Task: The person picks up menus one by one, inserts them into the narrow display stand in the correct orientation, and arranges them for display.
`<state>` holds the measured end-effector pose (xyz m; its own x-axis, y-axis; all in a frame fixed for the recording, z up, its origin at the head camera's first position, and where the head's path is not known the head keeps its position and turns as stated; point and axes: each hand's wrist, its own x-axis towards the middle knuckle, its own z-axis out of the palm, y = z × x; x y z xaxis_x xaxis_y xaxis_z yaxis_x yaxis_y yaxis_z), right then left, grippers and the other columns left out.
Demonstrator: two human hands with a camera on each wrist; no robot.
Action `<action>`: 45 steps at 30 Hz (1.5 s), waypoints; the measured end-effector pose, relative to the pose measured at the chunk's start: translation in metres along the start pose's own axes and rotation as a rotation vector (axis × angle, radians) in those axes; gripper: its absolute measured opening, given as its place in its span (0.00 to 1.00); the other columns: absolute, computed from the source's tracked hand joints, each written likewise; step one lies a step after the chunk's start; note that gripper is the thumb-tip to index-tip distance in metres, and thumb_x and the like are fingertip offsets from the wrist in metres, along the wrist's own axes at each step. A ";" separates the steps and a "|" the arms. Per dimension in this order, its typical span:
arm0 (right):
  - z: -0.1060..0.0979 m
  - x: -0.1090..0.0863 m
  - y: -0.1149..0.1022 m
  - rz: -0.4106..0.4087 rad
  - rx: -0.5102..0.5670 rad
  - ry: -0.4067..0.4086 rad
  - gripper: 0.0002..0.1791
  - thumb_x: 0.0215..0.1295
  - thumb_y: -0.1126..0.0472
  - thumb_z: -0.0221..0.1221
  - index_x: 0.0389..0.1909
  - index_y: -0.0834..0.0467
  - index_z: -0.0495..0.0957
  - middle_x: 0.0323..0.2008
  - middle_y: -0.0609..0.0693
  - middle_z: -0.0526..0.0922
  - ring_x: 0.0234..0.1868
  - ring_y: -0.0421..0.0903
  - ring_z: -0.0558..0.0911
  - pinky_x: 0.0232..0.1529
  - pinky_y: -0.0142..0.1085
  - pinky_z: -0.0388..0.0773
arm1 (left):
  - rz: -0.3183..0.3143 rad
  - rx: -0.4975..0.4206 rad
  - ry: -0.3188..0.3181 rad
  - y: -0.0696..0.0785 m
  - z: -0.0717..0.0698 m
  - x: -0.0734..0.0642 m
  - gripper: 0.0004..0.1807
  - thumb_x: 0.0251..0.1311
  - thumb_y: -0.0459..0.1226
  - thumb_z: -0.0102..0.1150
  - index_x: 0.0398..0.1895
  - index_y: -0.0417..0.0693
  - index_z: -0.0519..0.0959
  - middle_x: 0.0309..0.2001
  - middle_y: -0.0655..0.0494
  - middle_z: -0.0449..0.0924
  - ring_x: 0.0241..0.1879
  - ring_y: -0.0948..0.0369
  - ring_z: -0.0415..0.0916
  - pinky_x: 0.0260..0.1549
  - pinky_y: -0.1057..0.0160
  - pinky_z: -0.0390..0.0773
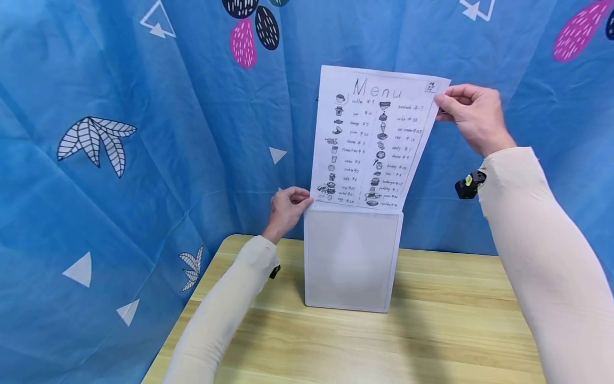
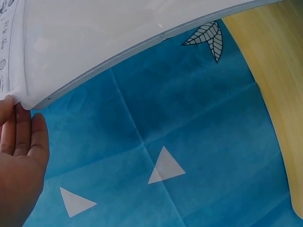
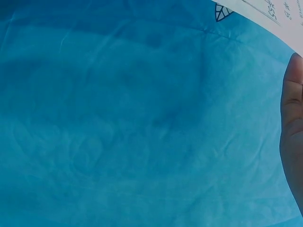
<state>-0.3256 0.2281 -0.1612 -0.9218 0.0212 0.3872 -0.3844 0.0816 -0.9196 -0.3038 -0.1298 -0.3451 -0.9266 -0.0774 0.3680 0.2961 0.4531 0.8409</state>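
Note:
A handwritten paper menu (image 1: 352, 149), with small food drawings and prices, stands upright above a white-framed board (image 1: 352, 261). My right hand (image 1: 475, 114) pinches the sheet near its upper right corner. At the sheet's lower left corner, my left hand (image 1: 288, 208) pinches the paper right at the board's top left corner. The left wrist view shows the thumb and fingers at that corner, where the menu's bottom edge (image 2: 18, 52) overlaps the board (image 2: 94, 33). In the right wrist view only part of the right hand (image 3: 293, 109) and the sheet's edge (image 3: 279, 23) show.
The board stands on a light wooden table (image 1: 460, 309), near its back edge. A blue patterned curtain (image 1: 144, 202) hangs behind and to the left of the table. Each wrist carries a small black camera, the right one (image 1: 469, 185) in plain sight.

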 end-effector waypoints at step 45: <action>0.014 -0.005 0.015 -0.074 -0.194 -0.029 0.17 0.67 0.57 0.63 0.52 0.63 0.82 0.40 0.46 0.85 0.37 0.40 0.83 0.39 0.22 0.80 | -0.014 -0.030 -0.016 -0.004 0.000 -0.002 0.10 0.63 0.37 0.68 0.45 0.42 0.86 0.40 0.49 0.86 0.40 0.55 0.83 0.42 0.57 0.83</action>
<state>-0.3277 0.2157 -0.1780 -0.8937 -0.0206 0.4481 -0.4362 0.2726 -0.8576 -0.3029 -0.1313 -0.3494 -0.9340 -0.0695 0.3505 0.2902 0.4249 0.8575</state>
